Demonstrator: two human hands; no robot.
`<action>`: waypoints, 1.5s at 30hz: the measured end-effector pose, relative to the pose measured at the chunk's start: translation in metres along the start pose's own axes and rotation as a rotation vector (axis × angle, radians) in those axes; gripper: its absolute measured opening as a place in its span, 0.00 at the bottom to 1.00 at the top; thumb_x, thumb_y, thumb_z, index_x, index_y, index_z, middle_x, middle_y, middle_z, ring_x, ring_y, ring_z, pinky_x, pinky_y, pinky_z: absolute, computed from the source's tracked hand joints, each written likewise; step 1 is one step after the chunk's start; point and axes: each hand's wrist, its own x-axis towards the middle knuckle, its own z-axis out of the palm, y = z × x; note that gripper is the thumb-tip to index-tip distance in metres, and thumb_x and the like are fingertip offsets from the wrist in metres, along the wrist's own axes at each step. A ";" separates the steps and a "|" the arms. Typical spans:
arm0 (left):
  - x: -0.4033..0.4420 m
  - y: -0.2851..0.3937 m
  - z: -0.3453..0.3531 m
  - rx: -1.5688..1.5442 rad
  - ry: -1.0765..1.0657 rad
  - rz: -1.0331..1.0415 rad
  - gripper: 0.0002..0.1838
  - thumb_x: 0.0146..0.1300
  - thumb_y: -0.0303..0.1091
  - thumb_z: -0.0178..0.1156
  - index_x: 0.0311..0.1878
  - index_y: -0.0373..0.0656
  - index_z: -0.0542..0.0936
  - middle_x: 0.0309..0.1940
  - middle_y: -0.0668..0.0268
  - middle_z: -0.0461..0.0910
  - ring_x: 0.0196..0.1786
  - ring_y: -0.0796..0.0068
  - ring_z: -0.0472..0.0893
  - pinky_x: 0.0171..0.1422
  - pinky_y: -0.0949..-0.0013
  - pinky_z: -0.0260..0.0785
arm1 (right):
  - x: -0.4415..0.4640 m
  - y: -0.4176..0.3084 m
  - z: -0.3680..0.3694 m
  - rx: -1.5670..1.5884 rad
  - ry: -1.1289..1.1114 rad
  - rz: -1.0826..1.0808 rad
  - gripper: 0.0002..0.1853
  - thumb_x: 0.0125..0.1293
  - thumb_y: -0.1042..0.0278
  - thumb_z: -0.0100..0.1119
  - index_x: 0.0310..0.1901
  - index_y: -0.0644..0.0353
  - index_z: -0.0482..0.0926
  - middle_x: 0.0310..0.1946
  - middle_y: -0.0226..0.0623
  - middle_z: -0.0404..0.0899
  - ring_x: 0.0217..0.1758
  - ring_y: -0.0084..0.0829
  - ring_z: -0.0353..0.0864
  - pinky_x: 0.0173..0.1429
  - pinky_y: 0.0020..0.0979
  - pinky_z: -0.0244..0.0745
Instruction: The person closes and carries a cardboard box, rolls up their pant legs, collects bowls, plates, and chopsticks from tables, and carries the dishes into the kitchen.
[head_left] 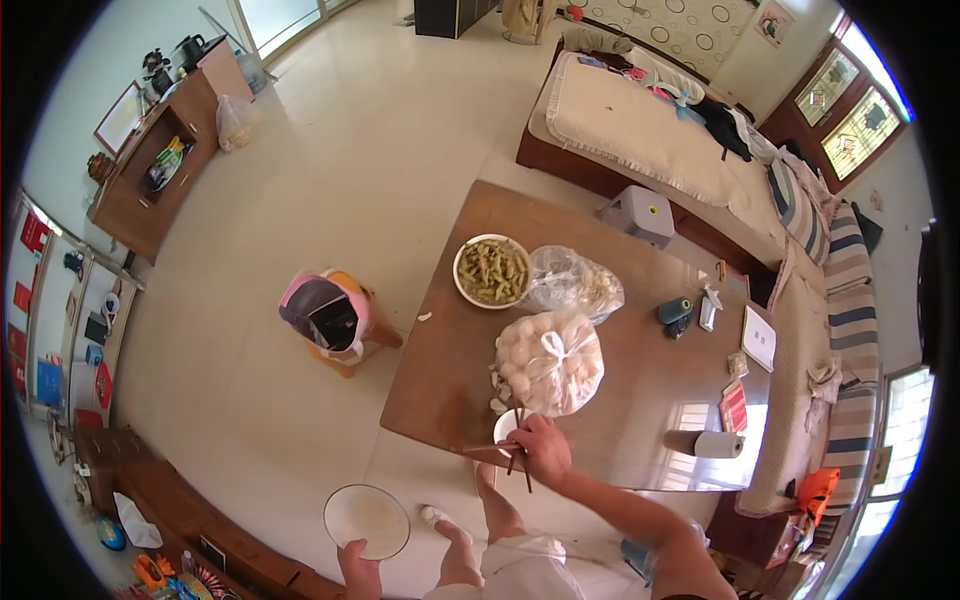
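My left hand (361,570) grips the rim of a shallow round dish (366,515) with a dark edge, held over the floor left of my legs. At the table's near edge, my right hand (543,450) is closed around several brown chopsticks (486,448) that point different ways. Right beside those fingers is a small white bowl (503,428), partly covered by the hand; I cannot tell whether the hand grips it too. Just beyond sits a tied clear bag of round pale items (550,365), with white scraps (498,406) at its left side.
On the brown table (440,370) are a bowl of green cooked food (492,271), another clear bag (575,282), a paper roll (718,445), a dark thread spool (674,310) and a booklet (758,338). A lined bin (325,312) stands left. A grey stool (640,215) and bed lie beyond.
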 end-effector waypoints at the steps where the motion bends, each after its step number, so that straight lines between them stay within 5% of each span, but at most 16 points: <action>1: 0.011 -0.009 0.002 -0.026 -0.037 -0.037 0.32 0.53 0.29 0.53 0.65 0.41 0.64 0.57 0.60 0.71 0.61 0.61 0.72 0.62 0.56 0.69 | 0.001 -0.005 -0.005 -0.001 0.001 0.004 0.06 0.52 0.65 0.66 0.32 0.53 0.81 0.31 0.36 0.72 0.35 0.41 0.74 0.32 0.39 0.71; 4: 0.021 -0.008 0.069 0.005 -0.018 0.031 0.32 0.54 0.29 0.54 0.65 0.41 0.64 0.57 0.61 0.71 0.61 0.62 0.71 0.62 0.56 0.68 | 0.004 -0.023 -0.017 0.086 0.166 0.111 0.11 0.60 0.58 0.63 0.32 0.58 0.81 0.30 0.38 0.72 0.31 0.41 0.73 0.34 0.39 0.72; 6: 0.024 -0.006 0.106 0.009 -0.059 0.002 0.32 0.54 0.29 0.54 0.65 0.41 0.64 0.57 0.61 0.71 0.61 0.62 0.71 0.62 0.57 0.67 | 0.005 -0.038 -0.025 0.597 0.037 0.651 0.13 0.66 0.58 0.58 0.32 0.61 0.79 0.25 0.38 0.73 0.26 0.37 0.72 0.34 0.36 0.71; 8: 0.030 -0.003 0.128 0.017 -0.104 -0.029 0.31 0.54 0.29 0.54 0.65 0.41 0.64 0.57 0.61 0.71 0.61 0.62 0.71 0.63 0.57 0.67 | 0.004 -0.036 -0.024 0.663 0.072 0.665 0.12 0.70 0.61 0.53 0.35 0.62 0.76 0.18 0.34 0.71 0.20 0.28 0.69 0.29 0.31 0.68; 11: 0.032 -0.001 0.153 0.023 -0.156 -0.118 0.30 0.55 0.33 0.53 0.64 0.42 0.65 0.57 0.61 0.72 0.60 0.62 0.73 0.61 0.52 0.69 | 0.008 -0.036 -0.048 1.456 0.090 1.038 0.09 0.72 0.62 0.50 0.37 0.58 0.71 0.13 0.22 0.59 0.12 0.17 0.55 0.18 0.22 0.52; 16: 0.028 0.003 0.184 -0.075 -0.301 -0.273 0.30 0.56 0.36 0.51 0.64 0.42 0.65 0.58 0.60 0.72 0.63 0.59 0.70 0.68 0.49 0.62 | 0.012 -0.018 -0.077 1.816 0.240 1.137 0.11 0.72 0.60 0.51 0.35 0.58 0.71 0.14 0.20 0.55 0.13 0.14 0.51 0.18 0.21 0.46; 20: 0.012 0.006 0.220 -0.110 -0.387 -0.403 0.30 0.56 0.37 0.50 0.64 0.41 0.65 0.59 0.60 0.72 0.63 0.59 0.70 0.69 0.50 0.60 | 0.013 -0.031 -0.067 1.967 0.020 1.204 0.10 0.72 0.61 0.51 0.36 0.58 0.71 0.16 0.22 0.58 0.14 0.15 0.53 0.19 0.20 0.48; 25: 0.000 0.020 0.226 0.110 -0.369 -0.361 0.30 0.60 0.38 0.50 0.65 0.37 0.65 0.60 0.58 0.71 0.64 0.61 0.69 0.69 0.57 0.60 | 0.001 -0.065 -0.038 1.759 0.056 1.285 0.09 0.71 0.62 0.52 0.33 0.56 0.72 0.18 0.25 0.65 0.16 0.18 0.59 0.21 0.22 0.55; 30: 0.002 0.054 0.211 0.092 -0.321 -0.250 0.28 0.65 0.43 0.50 0.64 0.36 0.66 0.59 0.58 0.73 0.63 0.63 0.71 0.68 0.58 0.61 | -0.054 -0.117 -0.022 1.815 -0.375 1.370 0.09 0.70 0.61 0.53 0.39 0.57 0.71 0.23 0.27 0.68 0.21 0.21 0.65 0.28 0.24 0.63; 34: 0.002 0.093 0.170 -0.008 -0.188 -0.191 0.27 0.67 0.44 0.50 0.64 0.38 0.66 0.59 0.59 0.74 0.63 0.63 0.72 0.67 0.58 0.63 | -0.076 -0.155 -0.018 1.882 -0.676 1.455 0.10 0.71 0.61 0.53 0.37 0.57 0.70 0.18 0.24 0.61 0.19 0.20 0.59 0.25 0.24 0.57; 36: 0.001 0.112 0.148 -0.069 -0.169 -0.142 0.26 0.68 0.44 0.50 0.64 0.38 0.66 0.59 0.59 0.74 0.62 0.64 0.73 0.67 0.58 0.63 | -0.057 -0.159 -0.009 1.663 -0.628 1.473 0.09 0.71 0.62 0.52 0.37 0.58 0.70 0.17 0.24 0.58 0.17 0.19 0.56 0.23 0.23 0.53; 42: 0.026 0.145 0.053 -0.338 -0.077 -0.043 0.26 0.68 0.42 0.53 0.65 0.41 0.63 0.59 0.59 0.73 0.62 0.66 0.73 0.64 0.61 0.68 | 0.061 -0.199 0.012 1.174 -0.396 1.022 0.07 0.67 0.66 0.55 0.36 0.59 0.71 0.15 0.23 0.62 0.13 0.16 0.56 0.16 0.23 0.51; 45: 0.049 0.181 0.009 -0.400 -0.029 -0.038 0.26 0.68 0.41 0.56 0.65 0.46 0.62 0.58 0.62 0.72 0.59 0.68 0.74 0.62 0.61 0.69 | 0.112 -0.253 0.051 0.940 -0.358 0.707 0.09 0.66 0.64 0.57 0.41 0.61 0.73 0.17 0.25 0.67 0.17 0.16 0.64 0.21 0.22 0.58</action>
